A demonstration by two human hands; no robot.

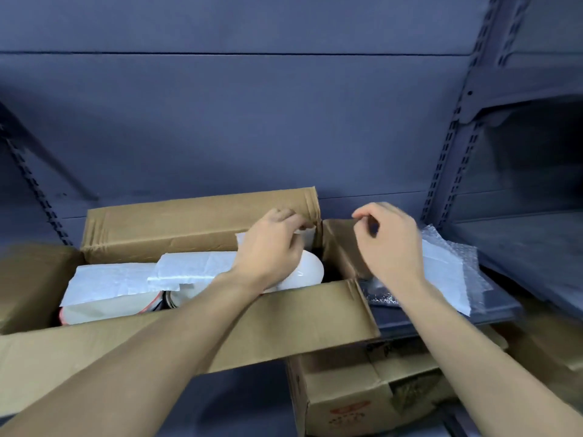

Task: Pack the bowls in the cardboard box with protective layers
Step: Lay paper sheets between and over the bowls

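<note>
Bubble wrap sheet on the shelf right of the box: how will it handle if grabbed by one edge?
The bubble wrap will probably be floppy: it lies crumpled and uneven on the shelf, so it should drape from a pinched edge. Likely very light, being thin clear film. It may drag the white foam sheet lying with it.

Open cardboard box [195,323] — wrapped bowls [307,268] inside.

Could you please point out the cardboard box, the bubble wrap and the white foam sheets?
cardboard box [176,228]: head view, far flap.
bubble wrap [454,266]: head view, middle of the sheet.
white foam sheets [107,282]: head view, left sheet's top.
</note>
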